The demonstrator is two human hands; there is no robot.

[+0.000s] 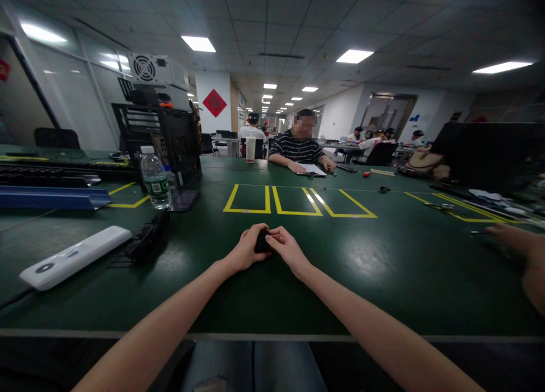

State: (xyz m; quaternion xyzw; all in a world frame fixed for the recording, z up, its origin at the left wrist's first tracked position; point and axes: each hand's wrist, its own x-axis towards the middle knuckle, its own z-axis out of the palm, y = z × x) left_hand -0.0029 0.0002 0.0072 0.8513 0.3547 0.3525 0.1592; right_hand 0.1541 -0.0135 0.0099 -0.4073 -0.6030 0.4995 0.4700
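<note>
Close to the middle of the green table [204, 301], a small black object [261, 241] sits between my two hands, mostly covered by fingers, so its kind cannot be made out. My left hand [248, 248] curls round its left side, thumb low and fingers over the top. From the right, the fingertips and thumb of my right hand [287, 249] close on its edge. Just beyond my hands, yellow tape outlines [298, 213] mark the tabletop.
On the left are a white power strip [76, 257], black cables [148, 236], a water bottle [155, 179] and an open computer case [179, 137]. Another person [298, 145] sits opposite with a clipboard [313, 170]. At right, another person's hand [515, 239] holds a thin tool.
</note>
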